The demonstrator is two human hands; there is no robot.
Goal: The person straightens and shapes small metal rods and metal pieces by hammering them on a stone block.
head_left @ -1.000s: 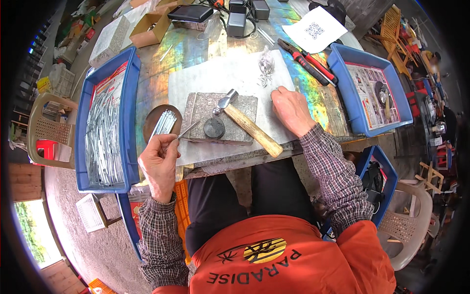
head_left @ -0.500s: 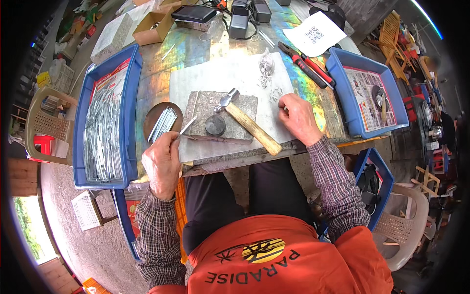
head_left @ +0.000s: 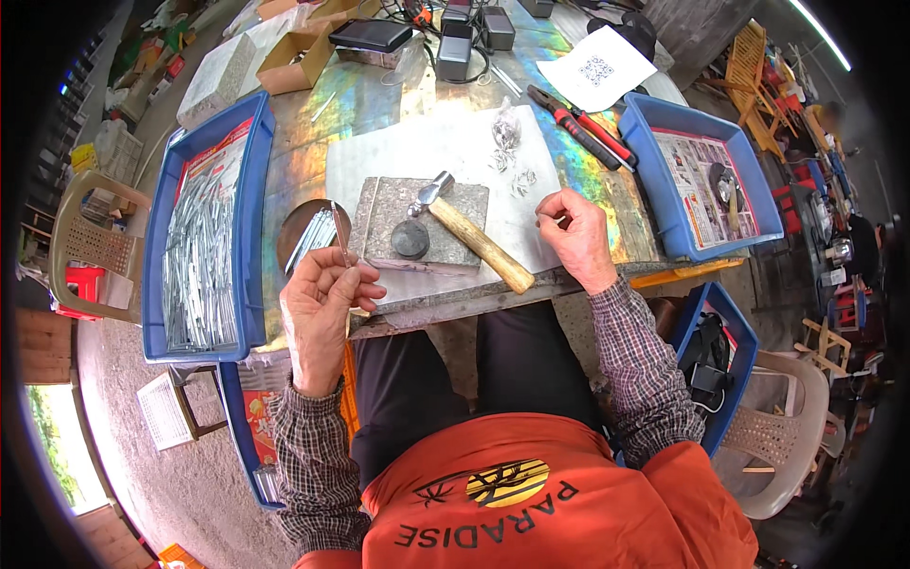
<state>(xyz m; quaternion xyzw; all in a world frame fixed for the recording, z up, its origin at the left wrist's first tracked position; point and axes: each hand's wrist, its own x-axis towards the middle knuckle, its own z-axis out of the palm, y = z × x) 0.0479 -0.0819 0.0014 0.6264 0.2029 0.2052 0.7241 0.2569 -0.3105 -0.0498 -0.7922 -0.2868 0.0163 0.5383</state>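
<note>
My left hand point(head_left: 325, 308) pinches a thin metal strip point(head_left: 338, 229), its free end pointing up and away, beside a round brown dish point(head_left: 292, 216) of similar strips point(head_left: 318, 234). At the right edge of a white sheet point(head_left: 384, 137), my right hand point(head_left: 580, 237) is closed with thumb and forefinger together. Whatever lies between those fingertips is too small to make out. Between the hands sits a grey stone block point(head_left: 384, 204). It carries a dark round disc point(head_left: 410, 239) and a hammer point(head_left: 479, 237), whose wooden handle overhangs the near edge.
A blue tray point(head_left: 254, 218) full of metal strips stands at left; another blue tray point(head_left: 678, 242), lined with newspaper, stands at right. Beyond the block lie a clear plastic bag point(head_left: 505, 131), small metal bits point(head_left: 521, 182) and red-handled pliers point(head_left: 583, 125). Open cartons point(head_left: 294, 62) stand farther back.
My left hand has turned, swinging the strip from pointing right toward the block to pointing away from me. My right hand has rolled so its thumb and forefinger show.
</note>
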